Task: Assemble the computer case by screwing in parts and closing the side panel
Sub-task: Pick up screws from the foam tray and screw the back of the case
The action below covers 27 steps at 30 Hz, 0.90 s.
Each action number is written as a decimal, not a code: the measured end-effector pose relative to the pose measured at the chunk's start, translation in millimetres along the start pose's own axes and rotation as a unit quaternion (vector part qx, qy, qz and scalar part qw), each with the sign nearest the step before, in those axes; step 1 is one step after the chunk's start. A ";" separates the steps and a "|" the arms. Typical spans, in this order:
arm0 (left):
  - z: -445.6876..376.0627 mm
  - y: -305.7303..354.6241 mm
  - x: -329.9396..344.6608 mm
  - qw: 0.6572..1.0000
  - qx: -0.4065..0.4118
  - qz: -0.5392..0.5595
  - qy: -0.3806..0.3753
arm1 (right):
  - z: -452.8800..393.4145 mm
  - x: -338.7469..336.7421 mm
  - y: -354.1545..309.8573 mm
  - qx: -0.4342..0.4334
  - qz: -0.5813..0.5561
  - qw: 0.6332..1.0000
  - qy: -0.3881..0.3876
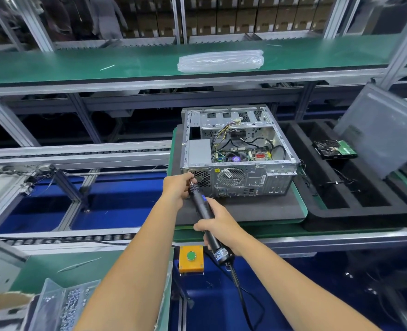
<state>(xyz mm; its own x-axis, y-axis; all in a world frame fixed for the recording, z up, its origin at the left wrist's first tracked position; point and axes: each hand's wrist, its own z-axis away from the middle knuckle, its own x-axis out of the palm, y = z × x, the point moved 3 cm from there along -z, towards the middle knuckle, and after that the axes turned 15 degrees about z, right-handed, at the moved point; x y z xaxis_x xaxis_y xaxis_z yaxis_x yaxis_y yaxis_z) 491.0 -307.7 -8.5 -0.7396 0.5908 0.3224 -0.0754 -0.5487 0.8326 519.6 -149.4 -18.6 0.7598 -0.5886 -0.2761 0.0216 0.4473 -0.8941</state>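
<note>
My right hand (218,224) grips the black electric screwdriver (206,219), my left hand (177,187) pinches its tip against the open grey metal computer case (239,154) on the dark pad, so next I judge it needs steady pressure.

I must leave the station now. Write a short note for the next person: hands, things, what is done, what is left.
Right hand grips the electric screwdriver; left hand pinches its tip at the rear left corner of the computer case.
The case lies open on the dark pad; the side panel leans to the right, a hard drive in the black tray.
Done: cannot tell which screws are in.
Left: finish this screw, then close the panel.
</note>
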 end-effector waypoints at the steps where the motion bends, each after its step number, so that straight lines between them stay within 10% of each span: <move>1: -0.1 -0.1 -0.2 1.000 -0.006 0.009 -0.004 | -0.3 0.7 0.1 -0.001 -0.003 1.000 0.003; 27: -15.4 -8.6 -0.1 0.998 -0.013 0.023 -0.049 | -16.8 13.9 -5.6 -0.002 -0.041 0.999 0.002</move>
<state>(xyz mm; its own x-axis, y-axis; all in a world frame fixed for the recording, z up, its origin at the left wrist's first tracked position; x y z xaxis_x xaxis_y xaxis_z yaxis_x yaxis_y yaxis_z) 481.4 -312.1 -22.5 -0.6743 0.6186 0.4034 -0.0616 -0.5915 0.8039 519.1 -171.4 -23.4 0.7531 -0.6260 -0.2025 0.0818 0.3945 -0.9152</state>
